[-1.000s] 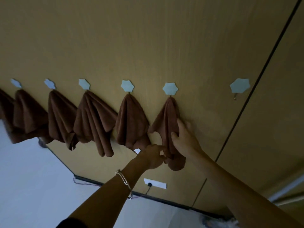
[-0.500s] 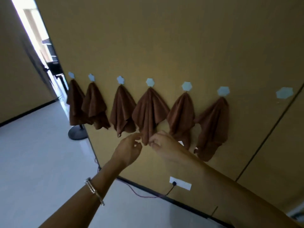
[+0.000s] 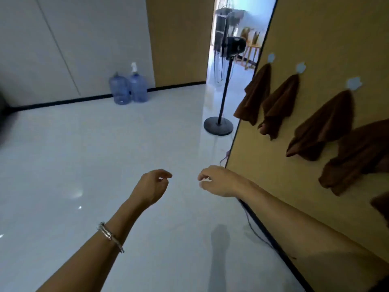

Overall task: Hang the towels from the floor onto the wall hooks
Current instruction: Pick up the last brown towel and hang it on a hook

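Several brown towels [image 3: 325, 125] hang from pale blue wall hooks [image 3: 354, 83] on the tan wall panel [image 3: 273, 186] at the right. My left hand [image 3: 152, 186], with a silver bracelet on its wrist, hovers over the white floor with loosely curled fingers and holds nothing. My right hand [image 3: 217, 181] hangs beside it, near the panel's lower edge, fingers also loosely curled and empty. Neither hand touches a towel. No towel shows on the visible floor.
A standing fan [image 3: 221, 121] with a round black base stands by the panel's far end, near an open doorway. Two blue water jugs [image 3: 128, 88] sit against the grey far wall. A thin cable [image 3: 254, 230] runs along the panel's black baseboard.
My view has swung left, away from the hooks and toward the room. Both hands left the hanging towel and dropped low, now apart from the wall and empty.
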A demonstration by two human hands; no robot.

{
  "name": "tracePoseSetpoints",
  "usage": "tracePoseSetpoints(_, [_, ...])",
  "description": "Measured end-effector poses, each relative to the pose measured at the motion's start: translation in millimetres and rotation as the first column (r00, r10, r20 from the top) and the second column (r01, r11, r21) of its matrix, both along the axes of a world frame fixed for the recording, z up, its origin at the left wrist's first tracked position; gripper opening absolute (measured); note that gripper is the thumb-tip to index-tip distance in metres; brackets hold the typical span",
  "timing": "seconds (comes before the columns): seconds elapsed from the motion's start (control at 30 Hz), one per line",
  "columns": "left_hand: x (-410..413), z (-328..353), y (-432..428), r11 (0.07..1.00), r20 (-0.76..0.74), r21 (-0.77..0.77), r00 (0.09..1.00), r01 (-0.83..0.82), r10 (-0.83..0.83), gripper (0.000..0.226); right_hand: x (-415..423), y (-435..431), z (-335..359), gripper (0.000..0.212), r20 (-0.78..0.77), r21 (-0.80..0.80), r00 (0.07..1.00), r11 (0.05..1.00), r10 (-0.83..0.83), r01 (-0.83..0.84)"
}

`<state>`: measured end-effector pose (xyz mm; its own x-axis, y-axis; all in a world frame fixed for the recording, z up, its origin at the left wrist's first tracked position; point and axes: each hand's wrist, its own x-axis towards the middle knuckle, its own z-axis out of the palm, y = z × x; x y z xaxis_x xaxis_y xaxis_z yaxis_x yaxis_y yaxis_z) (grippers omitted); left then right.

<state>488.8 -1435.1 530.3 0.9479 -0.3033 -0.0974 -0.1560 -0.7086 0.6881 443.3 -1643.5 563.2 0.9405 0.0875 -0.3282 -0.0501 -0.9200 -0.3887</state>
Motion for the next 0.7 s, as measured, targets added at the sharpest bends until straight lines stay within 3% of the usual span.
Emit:
tracePoseSetpoints(0.23, [6.0,-48.2,76.6,0.983,-0.151,0.037,0.972,-0.179,0.182,0.033,67.8,73.0,-43.2,0.037,-0.199,-0.041,0.946,0.962,0.256,-0.269])
tracePoseSetpoints(0.53, [69.5,-43.6,150.3,0.909,-0.181,0.194,0.897,-0.368,0.402,0.029,194.2,153.1,-70.2,0.031,-0.219,0.23,0.895,0.912,0.388,-0.339])
tracePoseSetpoints(0.7, [67.4,-41.6,192.8,0.832,-0.204,0.206,0.809,-0.515,0.551,0.029,237.7,225.4,-79.4,0.029,-0.255,0.267,0.804,0.838,0.537,-0.475])
